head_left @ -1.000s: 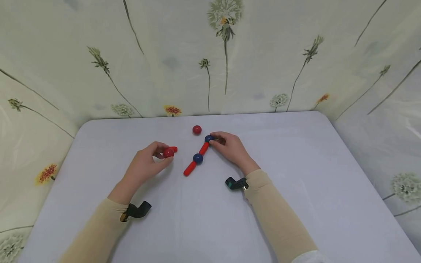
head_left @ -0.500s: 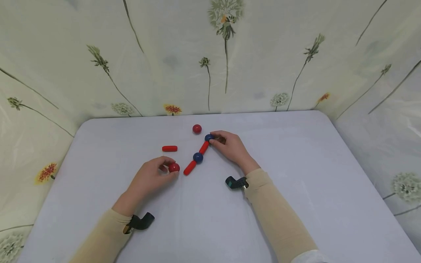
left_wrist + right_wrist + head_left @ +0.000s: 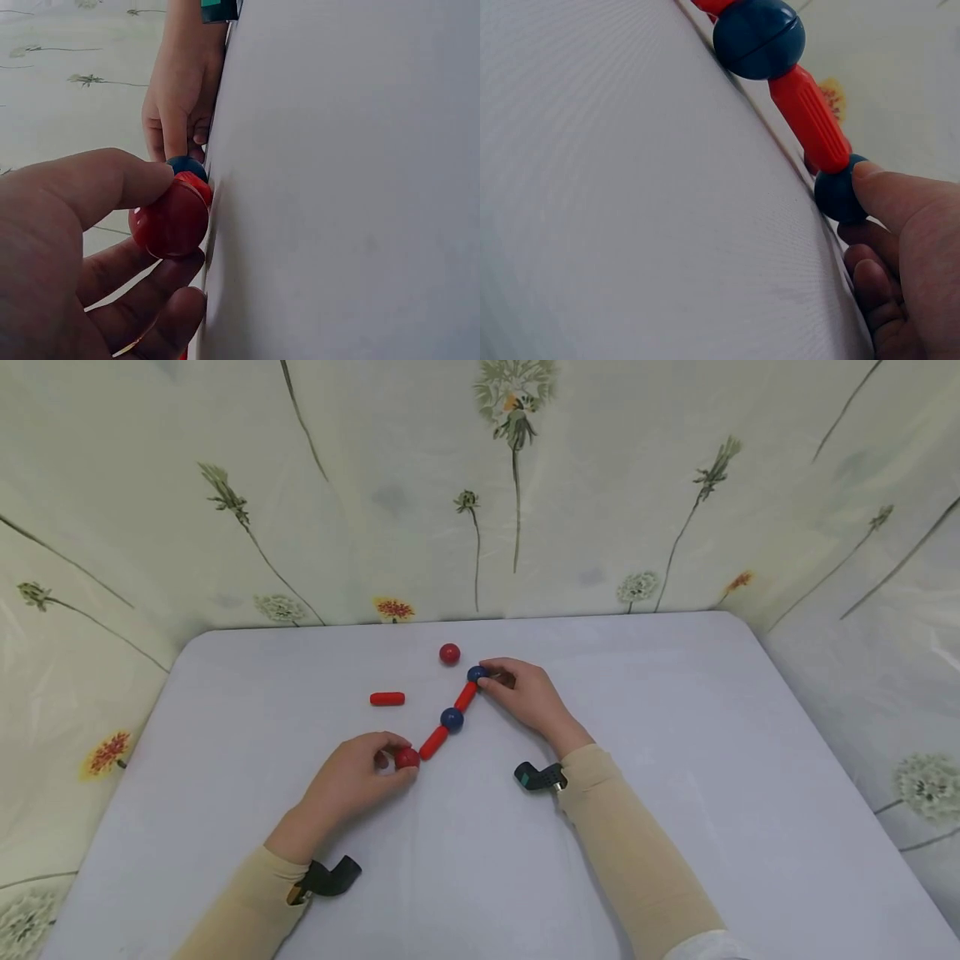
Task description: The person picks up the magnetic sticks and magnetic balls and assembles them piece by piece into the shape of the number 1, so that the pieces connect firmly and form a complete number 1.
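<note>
Left side first: the left hand (image 3: 356, 782) has just swung the glossy red ball (image 3: 407, 759), pinched between thumb and fingers, right up to the ribbed red plastic rod (image 3: 433, 743), apparently lining up a join! Past the dark-blue middle ball (image 3: 452, 720), the right hand (image 3: 528, 697) grips the dark-blue end ball (image 3: 476, 674) at its fingertips.

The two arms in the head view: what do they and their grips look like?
They are a person's: the left grip and right grip are ungloved human hands. The left sleeve and right sleeve are long, plain beige. A bit of white fabric shows past the right one. Dark, bent devices sit at the wrists: left camera, right camera with a green patch.
</note>
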Available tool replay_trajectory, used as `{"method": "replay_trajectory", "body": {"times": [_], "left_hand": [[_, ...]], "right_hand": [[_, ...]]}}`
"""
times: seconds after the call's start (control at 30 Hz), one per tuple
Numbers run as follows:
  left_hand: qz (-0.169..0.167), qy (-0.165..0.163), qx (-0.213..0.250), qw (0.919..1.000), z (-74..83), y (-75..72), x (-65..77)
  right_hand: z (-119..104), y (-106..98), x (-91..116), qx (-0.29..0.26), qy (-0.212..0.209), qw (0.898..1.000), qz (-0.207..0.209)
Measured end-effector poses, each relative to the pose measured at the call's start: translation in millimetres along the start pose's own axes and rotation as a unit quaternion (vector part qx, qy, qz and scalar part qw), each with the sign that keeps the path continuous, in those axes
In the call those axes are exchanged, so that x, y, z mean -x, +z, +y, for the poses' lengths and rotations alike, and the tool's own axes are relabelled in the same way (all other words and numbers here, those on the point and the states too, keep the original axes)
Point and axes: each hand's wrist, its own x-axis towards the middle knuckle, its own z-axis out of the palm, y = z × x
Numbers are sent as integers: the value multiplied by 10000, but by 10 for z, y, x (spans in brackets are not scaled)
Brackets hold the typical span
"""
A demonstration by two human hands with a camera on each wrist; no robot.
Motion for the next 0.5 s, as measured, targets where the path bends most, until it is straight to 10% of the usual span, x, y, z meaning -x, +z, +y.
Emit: {"method": "replay_trajectory", "body": {"times": [0.5], "left_hand": [[37,-18,-90,10000,42,28,6]], "right_hand": [[-10,20,0,92,19,9999,42]]}}
